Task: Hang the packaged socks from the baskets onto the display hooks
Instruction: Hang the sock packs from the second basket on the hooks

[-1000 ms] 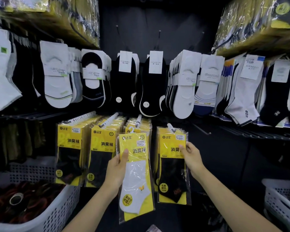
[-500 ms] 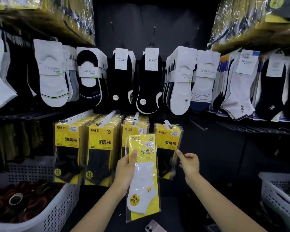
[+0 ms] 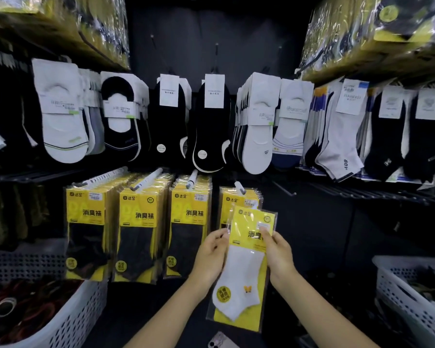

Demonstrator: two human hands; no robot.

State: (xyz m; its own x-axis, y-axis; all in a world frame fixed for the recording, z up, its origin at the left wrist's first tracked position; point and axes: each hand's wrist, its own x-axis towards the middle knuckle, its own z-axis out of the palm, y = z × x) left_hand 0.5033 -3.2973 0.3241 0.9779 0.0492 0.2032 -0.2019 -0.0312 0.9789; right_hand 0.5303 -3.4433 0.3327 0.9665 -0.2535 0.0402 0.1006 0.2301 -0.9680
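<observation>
I hold a yellow sock package (image 3: pixel 244 275) with a white sock inside, in both hands. My left hand (image 3: pixel 211 257) grips its left edge and my right hand (image 3: pixel 278 252) pinches its right side near the top. The package is upright in front of the rightmost lower hook (image 3: pixel 239 187), which carries a few yellow packages (image 3: pixel 232 199) behind it. Three more hooks to the left hold stacks of yellow packages with dark socks (image 3: pixel 138 229).
A white basket (image 3: pixel 70 320) with dark red items stands at the lower left, another white basket (image 3: pixel 409 297) at the lower right. Loose socks on cards hang in a row above (image 3: pixel 211 126). A bare hook (image 3: pixel 284 188) sticks out to the right. A phone (image 3: pixel 220 341) lies below.
My right hand left the hanging packages and took hold of the white-sock package's right side. The package has moved right, in front of the rightmost hook.
</observation>
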